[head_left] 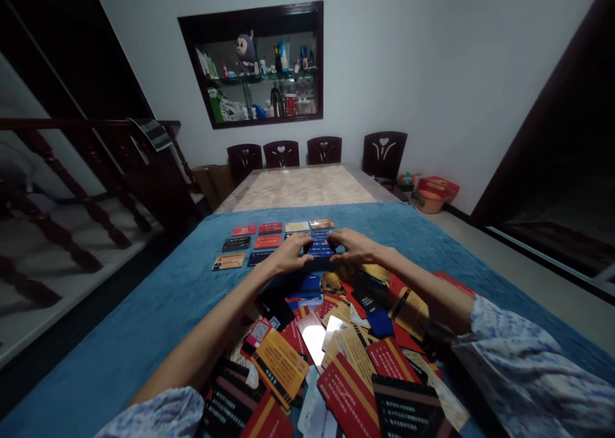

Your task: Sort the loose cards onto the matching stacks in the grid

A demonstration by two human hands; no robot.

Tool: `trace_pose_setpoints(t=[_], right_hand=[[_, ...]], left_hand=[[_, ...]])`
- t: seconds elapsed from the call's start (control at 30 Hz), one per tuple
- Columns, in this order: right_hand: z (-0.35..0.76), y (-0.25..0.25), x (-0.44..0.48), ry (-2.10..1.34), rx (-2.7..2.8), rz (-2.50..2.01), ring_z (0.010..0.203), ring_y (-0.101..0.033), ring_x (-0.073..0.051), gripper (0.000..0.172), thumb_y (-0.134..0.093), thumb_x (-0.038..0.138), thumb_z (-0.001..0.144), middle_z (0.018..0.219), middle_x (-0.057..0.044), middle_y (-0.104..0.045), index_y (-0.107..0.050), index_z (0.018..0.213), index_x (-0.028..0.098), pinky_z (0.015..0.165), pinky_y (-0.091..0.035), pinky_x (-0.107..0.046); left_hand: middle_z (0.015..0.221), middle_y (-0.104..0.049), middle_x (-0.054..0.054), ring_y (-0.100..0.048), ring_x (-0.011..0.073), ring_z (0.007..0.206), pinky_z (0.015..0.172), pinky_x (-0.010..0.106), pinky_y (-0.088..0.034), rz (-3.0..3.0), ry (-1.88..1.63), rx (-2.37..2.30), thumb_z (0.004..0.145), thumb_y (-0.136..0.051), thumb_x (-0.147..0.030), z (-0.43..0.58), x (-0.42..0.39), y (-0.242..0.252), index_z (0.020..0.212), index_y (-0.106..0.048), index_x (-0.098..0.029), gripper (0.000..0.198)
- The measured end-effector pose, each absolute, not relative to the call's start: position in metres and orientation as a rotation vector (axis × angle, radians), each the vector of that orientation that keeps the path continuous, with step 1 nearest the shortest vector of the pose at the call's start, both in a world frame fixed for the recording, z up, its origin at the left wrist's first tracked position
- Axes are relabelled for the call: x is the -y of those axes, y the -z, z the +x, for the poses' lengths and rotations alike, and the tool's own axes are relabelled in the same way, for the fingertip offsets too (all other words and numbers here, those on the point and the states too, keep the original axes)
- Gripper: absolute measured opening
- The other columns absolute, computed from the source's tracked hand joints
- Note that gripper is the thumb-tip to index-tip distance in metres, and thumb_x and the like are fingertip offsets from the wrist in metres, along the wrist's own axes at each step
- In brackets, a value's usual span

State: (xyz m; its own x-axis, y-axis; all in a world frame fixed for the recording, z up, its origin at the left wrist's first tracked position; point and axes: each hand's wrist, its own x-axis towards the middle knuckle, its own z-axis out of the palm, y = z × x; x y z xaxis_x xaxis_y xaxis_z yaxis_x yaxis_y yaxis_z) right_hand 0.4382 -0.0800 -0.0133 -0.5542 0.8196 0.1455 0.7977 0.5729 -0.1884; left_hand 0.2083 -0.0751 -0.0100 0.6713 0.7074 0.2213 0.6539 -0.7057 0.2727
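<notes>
My left hand (292, 255) and my right hand (354, 246) face each other over the far side of a card pile. Between their fingertips is a blue card (320, 250) with pale print, gripped at its left and right edges. Beyond and to the left, cards lie in neat rows: a red card (270, 228), a cream card (296, 227), a black card (236, 243) and a tan card (228, 261) among them. My left hand partly hides some of these. Beneath my forearms spreads a loose heap of cards, including a yellow card (280, 366) and a red card (348, 393).
A blue cloth (158, 335) covers the near part of the table (298, 188). Several dark chairs (324, 150) stand at the far end. A wooden railing (72, 220) runs along the left, and an orange bucket (431, 200) sits on the floor at right.
</notes>
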Motion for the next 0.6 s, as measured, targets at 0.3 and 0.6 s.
trace_pose_setpoints(t=[0.3,0.6], right_hand=[[0.44,-0.001,0.056,-0.045,2.569,-1.64,0.098,-0.065,-0.026,0.038,-0.074,0.033,0.073,0.108,-0.009,-0.07,-0.067,0.108,0.02,0.073,-0.046,-0.026],[0.436,-0.004,0.032,-0.057,2.583,-1.863,0.105,-0.065,-0.028,0.047,-0.072,0.034,0.076,0.117,-0.013,-0.069,-0.065,0.119,0.018,0.073,-0.049,-0.027]], left_hand=[[0.125,-0.063,0.012,-0.052,0.0342,0.118,0.099,0.046,-0.042,2.816,-0.209,-1.298,0.079,-0.063,-0.026,0.237,0.037,0.007,0.117,-0.065,-0.018,0.039],[0.123,-0.065,0.012,-0.057,0.0362,0.114,0.093,0.045,-0.042,2.865,-0.106,-1.307,0.071,-0.061,-0.013,0.253,0.009,0.011,0.123,-0.061,-0.023,0.053]])
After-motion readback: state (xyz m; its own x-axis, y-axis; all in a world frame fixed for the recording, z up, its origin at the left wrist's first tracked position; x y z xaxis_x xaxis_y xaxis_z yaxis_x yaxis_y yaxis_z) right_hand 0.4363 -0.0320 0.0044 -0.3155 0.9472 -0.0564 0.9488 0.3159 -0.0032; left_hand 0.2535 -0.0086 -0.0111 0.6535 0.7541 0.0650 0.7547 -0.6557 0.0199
